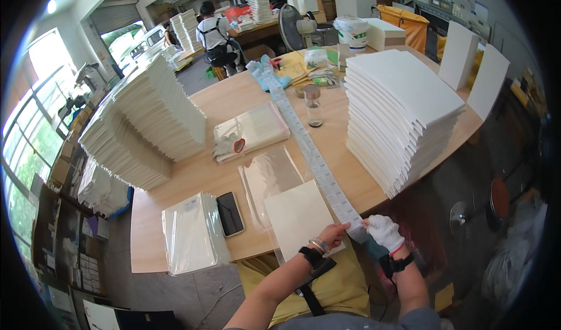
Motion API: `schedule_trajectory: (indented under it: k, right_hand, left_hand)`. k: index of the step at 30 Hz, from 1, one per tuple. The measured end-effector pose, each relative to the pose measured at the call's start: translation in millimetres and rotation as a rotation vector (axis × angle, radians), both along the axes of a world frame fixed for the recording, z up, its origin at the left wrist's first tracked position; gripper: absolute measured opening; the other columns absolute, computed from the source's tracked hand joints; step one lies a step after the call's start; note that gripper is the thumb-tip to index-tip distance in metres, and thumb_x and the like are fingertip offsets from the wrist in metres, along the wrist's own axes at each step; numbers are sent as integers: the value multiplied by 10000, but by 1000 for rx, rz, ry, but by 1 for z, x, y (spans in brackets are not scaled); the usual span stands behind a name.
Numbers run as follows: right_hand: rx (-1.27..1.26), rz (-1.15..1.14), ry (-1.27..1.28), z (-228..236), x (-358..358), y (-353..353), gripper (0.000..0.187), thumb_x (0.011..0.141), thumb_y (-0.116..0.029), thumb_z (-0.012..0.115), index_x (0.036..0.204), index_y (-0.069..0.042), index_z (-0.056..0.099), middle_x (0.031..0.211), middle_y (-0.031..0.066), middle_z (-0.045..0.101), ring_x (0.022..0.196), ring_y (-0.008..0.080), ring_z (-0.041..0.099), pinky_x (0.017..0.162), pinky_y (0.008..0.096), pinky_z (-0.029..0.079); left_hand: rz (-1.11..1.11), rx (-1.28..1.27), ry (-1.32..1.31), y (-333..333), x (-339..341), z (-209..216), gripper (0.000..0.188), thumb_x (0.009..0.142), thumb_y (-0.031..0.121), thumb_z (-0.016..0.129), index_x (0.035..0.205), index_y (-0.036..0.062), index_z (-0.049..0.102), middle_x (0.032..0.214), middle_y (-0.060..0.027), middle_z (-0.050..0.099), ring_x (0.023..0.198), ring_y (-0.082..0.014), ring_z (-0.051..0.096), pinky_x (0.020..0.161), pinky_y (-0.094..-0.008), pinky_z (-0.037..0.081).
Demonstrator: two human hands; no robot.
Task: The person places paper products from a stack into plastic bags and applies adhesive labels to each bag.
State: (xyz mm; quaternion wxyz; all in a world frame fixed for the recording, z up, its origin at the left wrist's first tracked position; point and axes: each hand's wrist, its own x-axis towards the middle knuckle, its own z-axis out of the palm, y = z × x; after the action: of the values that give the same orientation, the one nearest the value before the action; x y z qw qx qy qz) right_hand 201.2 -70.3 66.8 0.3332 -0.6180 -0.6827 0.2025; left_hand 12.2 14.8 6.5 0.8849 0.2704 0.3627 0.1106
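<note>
A long strip of printed white labels (318, 163) runs down the table toward me. Its near end lies between my bare left hand (332, 235) and my right hand (385, 232), which wears a white glove with its fingertips exposed. Fingers of both hands pinch the strip close to the table's front edge. Under my left wrist lies a flat white board or booklet (298, 213), partly on a clear plastic bag (270, 172). To the left are a black phone (230, 214) and a pile of plastic-wrapped white sheets (190, 233).
Tall white stacks stand at the right (403, 90) and left (158, 108) of the table. A white glove (228, 147) rests on a pile of clear bags (257, 128). Beyond are a glass bottle (314, 107), a white bucket (352, 33), a fan (292, 27) and a seated person (215, 35).
</note>
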Motion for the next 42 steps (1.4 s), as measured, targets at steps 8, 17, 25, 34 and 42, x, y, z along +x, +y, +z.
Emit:
schedule_trajectory:
  k: [8,17,25,34,42]
  right_hand:
    - [484,29,-150,66,-27,-7,63,653,-21,629,708,-28,600,960,101,613,911,299,550,822,440,417]
    - [-74,-99,233,-8,-71,146,181,817,-185,520,911,-69,622,854,148,635,804,284,602,702,358,464]
    - [-307,-148,114,-29,-110,201,184,807,-235,520,898,-106,615,877,140,632,820,312,593,700,390,463]
    - [-86,-254,-280,-14,-116,192,291,778,-256,596,954,-35,523,824,182,595,807,355,580,685,432,465]
    - [-372,-42,-444,6,-90,56,268,803,-316,523,938,-84,509,740,153,589,698,340,584,601,460,455]
  left_hand:
    - [112,29,35,0,8,2,329,854,312,607,628,157,426,525,73,370,415,-46,288,375,-212,214]
    - [205,719,180,-38,-73,21,373,891,174,543,1215,31,425,834,-53,575,682,-96,528,595,-231,440]
    - [796,607,484,-92,-212,-30,236,864,106,578,1078,40,502,940,-2,549,818,-80,504,715,-205,415]
    - [536,251,212,-83,-176,-36,357,819,94,626,1140,69,473,1000,-26,596,874,-117,582,707,-277,505]
    - [591,484,85,-77,-175,24,495,833,25,577,1273,0,350,1198,-103,499,1077,-176,494,917,-293,395]
